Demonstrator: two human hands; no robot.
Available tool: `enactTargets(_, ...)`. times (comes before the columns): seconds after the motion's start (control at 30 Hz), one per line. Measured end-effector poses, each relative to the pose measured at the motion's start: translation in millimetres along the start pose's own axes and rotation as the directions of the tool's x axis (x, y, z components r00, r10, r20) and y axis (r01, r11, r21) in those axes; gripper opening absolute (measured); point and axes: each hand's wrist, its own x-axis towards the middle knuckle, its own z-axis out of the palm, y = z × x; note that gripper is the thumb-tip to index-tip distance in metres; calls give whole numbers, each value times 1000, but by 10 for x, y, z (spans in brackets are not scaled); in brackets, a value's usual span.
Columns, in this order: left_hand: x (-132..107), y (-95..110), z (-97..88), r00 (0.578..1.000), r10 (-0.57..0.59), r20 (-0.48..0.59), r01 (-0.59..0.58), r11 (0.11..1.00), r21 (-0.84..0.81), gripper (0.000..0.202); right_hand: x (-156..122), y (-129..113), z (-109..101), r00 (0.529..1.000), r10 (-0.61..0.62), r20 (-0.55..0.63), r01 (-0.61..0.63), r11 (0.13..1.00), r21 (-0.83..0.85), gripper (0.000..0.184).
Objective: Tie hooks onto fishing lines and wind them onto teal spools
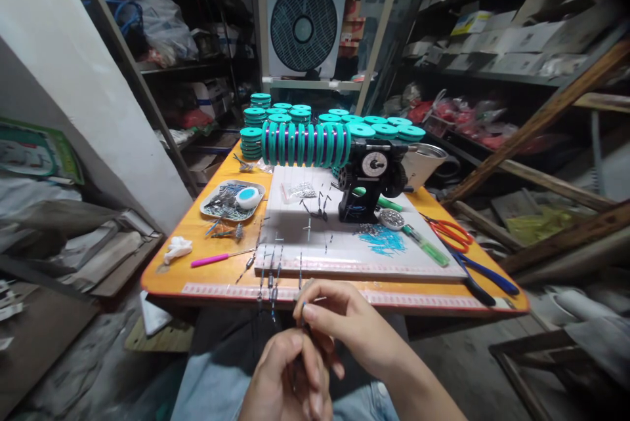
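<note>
My left hand (290,365) and my right hand (339,313) meet over my lap, just in front of the table's near edge. The right thumb and index finger pinch something small with a bluish tip, too small to name. My left fingers are curled closed just below, touching the right hand; what they hold is hidden. Beside them, several thin strands with small dark weights (270,280) hang over the table edge. Further in, a cluster of small dark wire-like pieces (317,211) and a pile of thin blue pieces (384,240) lie on the white board (290,263).
A black winding device (367,178) carries a row of teal spools (305,144), with stacked teal discs (361,129) behind. Around the board are a tray of metal parts (211,211), a pink-handled tool (209,260), orange-handled scissors (453,232) and blue-handled pliers (487,273).
</note>
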Motion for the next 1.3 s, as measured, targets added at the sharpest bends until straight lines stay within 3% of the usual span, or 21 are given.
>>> enactTargets(0.2, -29, -62, 18, 989, -71, -132, 74, 997, 16, 44, -19, 32, -38, 994, 45, 102, -50, 998, 48, 26)
enactTargets(0.33, -28, -129, -92, 995, -62, -82, 65, 997, 33, 37, -34, 64, -62, 991, 64, 120, -70, 996, 53, 26)
enactTargets(0.43, -20, -74, -144, 998, 1, -60, 14, 969, 248, 40, -60, 63, -94, 996, 34, 87, -37, 999, 36, 23)
enactTargets(0.47, -14, -16, -123, 993, 64, -99, -18, 913, 408, 40, -74, 54, -107, 998, 12, 63, -14, 1000, 25, 21)
enactTargets(0.5, -2, 59, -80, 976, 176, -132, -65, 804, 592, 38, -91, 37, -118, 999, -13, 34, 13, 1000, -5, 19)
enactTargets(0.57, 56, 239, 68, 901, 426, -77, -135, 446, 885, 29, -133, -14, -132, 998, -60, -17, 57, 991, -117, 17)
enactTargets(0.6, 110, 330, 160, 869, 494, -26, -133, 284, 950, 24, -156, -50, -132, 997, -74, -29, 67, 978, -200, 17)
enactTargets(0.63, 182, 412, 253, 845, 535, -8, -116, 198, 973, 22, -180, -90, -127, 996, -78, -39, 64, 953, -295, 16)
enactTargets(0.67, 271, 483, 340, 837, 547, -2, -122, 190, 974, 23, -206, -136, -120, 996, -75, -49, 49, 916, -399, 16)
enactTargets(0.7, 373, 539, 416, 859, 512, -1, -152, 258, 954, 28, -231, -188, -112, 996, -66, -59, 27, 862, -506, 17)
enactTargets(0.8, 679, 630, 552, 945, 326, -19, -216, 667, 713, 36, -295, -383, -120, 998, -48, -38, -1, 603, -798, 18)
enactTargets(0.87, 818, 654, 577, 979, 205, -16, -165, 826, 539, 34, -293, -549, -172, 998, -61, -9, 21, 474, -880, 19)
enactTargets(0.9, 858, 663, 578, 985, 169, -17, -140, 864, 484, 33, -266, -640, -209, 994, -99, -36, 16, 474, -880, 19)
enactTargets(0.97, 886, 683, 577, 990, 139, -21, -116, 894, 432, 31, -150, -823, -291, 966, -211, -152, 13, 622, -783, 23)
enactTargets(1.03, 875, 706, 585, 992, 125, -20, -104, 895, 434, 30, 35, -982, -360, 929, -283, -239, 127, 850, -512, 30)
enactTargets(1.1, 859, 726, 602, 993, 117, -15, -97, 880, 465, 29, 245, -1094, -405, 975, -158, -158, 121, 968, -219, 37)
enactTargets(1.2, 859, 738, 612, 989, 145, 3, -120, 807, 578, 28, 503, -1159, -438, 998, -3, 55, 3, 1000, 8, 34)
enactTargets(1.3, 867, 721, 573, 978, 206, 30, -171, 707, 686, 29, 646, -1135, -430, 993, 9, 119, -27, 987, 156, 29)
